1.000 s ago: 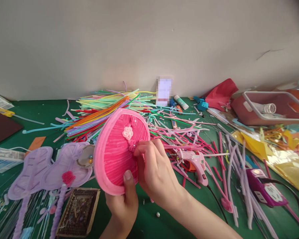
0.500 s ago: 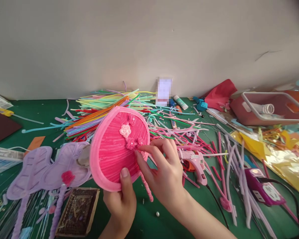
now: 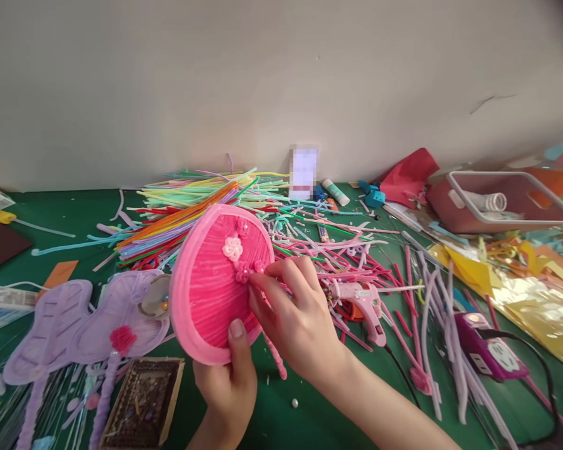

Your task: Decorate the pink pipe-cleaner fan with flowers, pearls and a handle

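Note:
A pink fan-like piece (image 3: 206, 294) covered in fuzzy pipe cleaner, with a thick light-pink rim and a twisted stem (image 3: 276, 357), is held up above the table. My left hand (image 3: 228, 387) is closed on its lower edge, thumb pressed on the front face. Small pink flowers with pearl centres (image 3: 243, 271) and a pale pink flower (image 3: 233, 249) sit on the face. Against the lower flowers, near the right edge, my right hand (image 3: 300, 319) is closed in a pinch; its fingertips hide whatever is between them.
Right of my hands lies a pink glue gun (image 3: 363, 303). Behind is a pile of coloured pipe cleaners (image 3: 178, 225). Lilac fan shapes (image 3: 98, 331) and a small box of bits (image 3: 143, 403) are at left. A purple power block (image 3: 490, 347) and a bin (image 3: 502, 222) are at right.
The view has shifted slightly, so most things sit a little further left. The pink fan has turned slightly in my left hand. My right fingertips remain pinched at the flowers.

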The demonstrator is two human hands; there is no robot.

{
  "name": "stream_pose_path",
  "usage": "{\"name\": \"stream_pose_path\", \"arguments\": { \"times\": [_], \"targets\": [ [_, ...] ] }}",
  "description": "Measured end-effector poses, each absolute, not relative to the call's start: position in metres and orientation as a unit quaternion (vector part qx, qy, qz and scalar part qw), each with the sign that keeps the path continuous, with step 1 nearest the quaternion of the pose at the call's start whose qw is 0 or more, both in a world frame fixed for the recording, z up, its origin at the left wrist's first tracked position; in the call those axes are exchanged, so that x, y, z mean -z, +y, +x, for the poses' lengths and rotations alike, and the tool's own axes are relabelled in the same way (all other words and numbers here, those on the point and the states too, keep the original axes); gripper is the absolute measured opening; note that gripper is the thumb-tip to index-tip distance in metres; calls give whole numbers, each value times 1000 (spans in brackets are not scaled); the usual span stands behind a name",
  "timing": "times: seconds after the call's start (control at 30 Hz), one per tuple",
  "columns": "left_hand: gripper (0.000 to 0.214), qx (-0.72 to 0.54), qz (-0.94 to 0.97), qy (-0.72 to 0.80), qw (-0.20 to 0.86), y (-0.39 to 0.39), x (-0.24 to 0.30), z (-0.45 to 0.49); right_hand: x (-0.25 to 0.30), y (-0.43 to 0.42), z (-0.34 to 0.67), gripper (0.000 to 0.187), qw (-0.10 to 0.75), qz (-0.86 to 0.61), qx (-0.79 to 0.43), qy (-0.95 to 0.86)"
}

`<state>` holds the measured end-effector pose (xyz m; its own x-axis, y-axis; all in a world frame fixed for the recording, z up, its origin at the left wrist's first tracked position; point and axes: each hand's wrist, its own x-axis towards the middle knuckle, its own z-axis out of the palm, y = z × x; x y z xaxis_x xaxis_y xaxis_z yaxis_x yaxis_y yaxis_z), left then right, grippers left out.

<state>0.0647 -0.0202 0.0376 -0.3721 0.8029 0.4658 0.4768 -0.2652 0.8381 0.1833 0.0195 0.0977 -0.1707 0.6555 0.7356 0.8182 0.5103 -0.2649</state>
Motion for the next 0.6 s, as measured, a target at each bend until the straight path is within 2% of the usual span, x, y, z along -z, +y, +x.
{"name": "stream_pose_path", "arguments": {
  "times": [0.27,0.6],
  "targets": [
    [11,-573,598,553,98,-16,-45,63,-98,31,198,22,334,-446,120,-822],
    [21,-562,574,586,107,-16,-47,66,-97,38,198,30,341,-420,142,-829]
  ]
}}
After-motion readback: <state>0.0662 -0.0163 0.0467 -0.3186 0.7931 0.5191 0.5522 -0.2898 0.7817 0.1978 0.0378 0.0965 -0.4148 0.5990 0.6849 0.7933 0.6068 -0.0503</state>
